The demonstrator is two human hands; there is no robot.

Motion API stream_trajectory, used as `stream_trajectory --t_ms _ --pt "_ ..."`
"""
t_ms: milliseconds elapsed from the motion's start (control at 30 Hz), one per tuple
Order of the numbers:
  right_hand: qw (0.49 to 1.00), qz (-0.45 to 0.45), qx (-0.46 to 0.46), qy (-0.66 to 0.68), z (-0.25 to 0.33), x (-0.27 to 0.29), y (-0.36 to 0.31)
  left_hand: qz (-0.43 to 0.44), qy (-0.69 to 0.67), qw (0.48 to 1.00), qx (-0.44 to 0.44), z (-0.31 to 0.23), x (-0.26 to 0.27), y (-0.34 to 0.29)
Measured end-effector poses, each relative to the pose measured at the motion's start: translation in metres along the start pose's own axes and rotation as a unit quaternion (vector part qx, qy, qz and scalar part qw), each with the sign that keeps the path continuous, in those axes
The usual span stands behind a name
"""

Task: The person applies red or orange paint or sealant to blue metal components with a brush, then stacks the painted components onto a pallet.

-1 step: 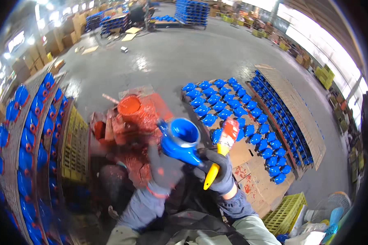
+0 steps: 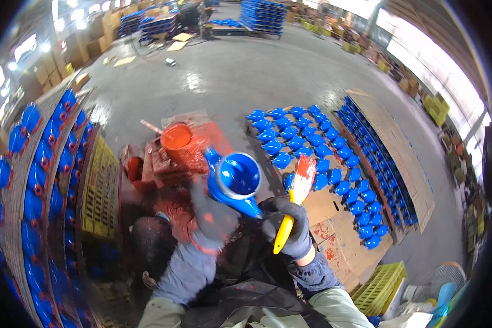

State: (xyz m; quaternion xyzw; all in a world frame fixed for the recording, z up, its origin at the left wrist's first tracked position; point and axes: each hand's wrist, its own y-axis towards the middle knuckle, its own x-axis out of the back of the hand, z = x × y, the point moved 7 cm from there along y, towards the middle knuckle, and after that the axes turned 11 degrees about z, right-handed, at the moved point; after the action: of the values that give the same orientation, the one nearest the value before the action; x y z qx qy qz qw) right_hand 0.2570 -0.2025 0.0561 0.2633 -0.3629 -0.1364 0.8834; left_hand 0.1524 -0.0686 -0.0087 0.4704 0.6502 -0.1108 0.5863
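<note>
A glossy blue metal casting (image 2: 217,192) with a round open mouth and lugs is held up in front of my body. My left hand (image 2: 216,216), in a dark glove and smeared by motion, grips the casting from its lower left side. My right hand (image 2: 290,221), also gloved, is closed around a paintbrush (image 2: 285,232) with a yellow handle. Red paint coats the bristles, which point up and away from me. The fingers of my right hand are close to the casting's lower lug; whether they touch it I cannot tell.
A red paint pot (image 2: 176,136) stands on a paint-covered stand ahead to the left. Racks of blue castings (image 2: 33,205) rise at far left beside a yellow crate (image 2: 101,186). More blue castings (image 2: 298,143) lie in rows on cardboard (image 2: 339,257). A fan (image 2: 448,276) stands at lower right.
The blue casting has shifted slightly left and turned in my left hand, its lower lug moving away from my right fingers. The paintbrush has barely moved.
</note>
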Motion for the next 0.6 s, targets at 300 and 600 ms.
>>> stream_trajectory --t_ms 300,600 --pt "0.927 -0.111 -0.179 0.312 -0.077 -0.065 0.098 0.161 0.083 0.983 -0.002 -0.174 0.033 0.025" --pt "0.918 0.054 -0.227 0.319 -0.206 -0.236 0.191 -0.068 0.088 0.924 -0.365 -0.275 0.096 -0.052"
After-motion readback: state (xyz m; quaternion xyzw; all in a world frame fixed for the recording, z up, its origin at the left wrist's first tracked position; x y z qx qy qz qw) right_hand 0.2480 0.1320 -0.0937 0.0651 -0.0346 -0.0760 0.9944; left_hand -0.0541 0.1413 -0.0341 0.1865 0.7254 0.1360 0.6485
